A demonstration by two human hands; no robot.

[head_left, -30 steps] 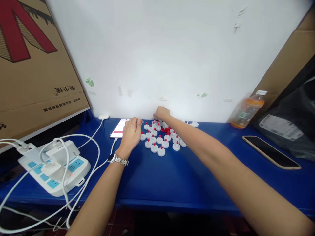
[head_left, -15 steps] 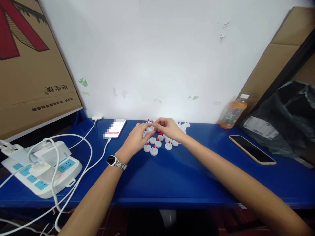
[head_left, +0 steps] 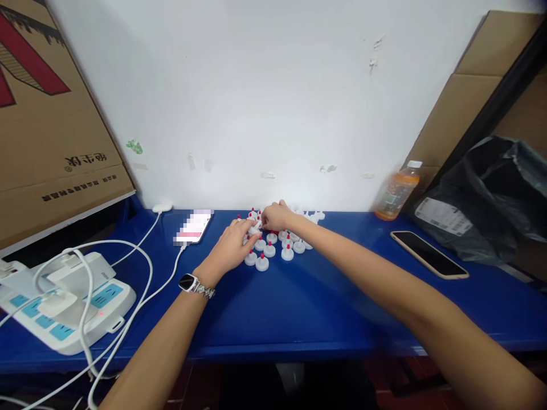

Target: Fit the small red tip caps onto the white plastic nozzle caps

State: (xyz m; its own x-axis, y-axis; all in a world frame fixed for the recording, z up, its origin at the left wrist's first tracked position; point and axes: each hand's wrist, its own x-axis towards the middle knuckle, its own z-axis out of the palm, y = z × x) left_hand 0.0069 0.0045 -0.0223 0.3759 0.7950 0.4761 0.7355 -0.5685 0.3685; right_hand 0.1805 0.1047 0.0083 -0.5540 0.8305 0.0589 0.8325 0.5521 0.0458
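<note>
Holding a white cap (head_left: 255, 229), left hand (head_left: 234, 244) beside the other caps (head_left: 287, 253), fingers curved around it, right hand (head_left: 277, 217) over them, fingers curled, contents unclear.

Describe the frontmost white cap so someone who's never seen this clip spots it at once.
On the blue table, find the cluster of red-tipped white caps. Look at its near side, just right of the left hand. The frontmost cap stands tip up and sits closer to the front edge than any other.
</note>
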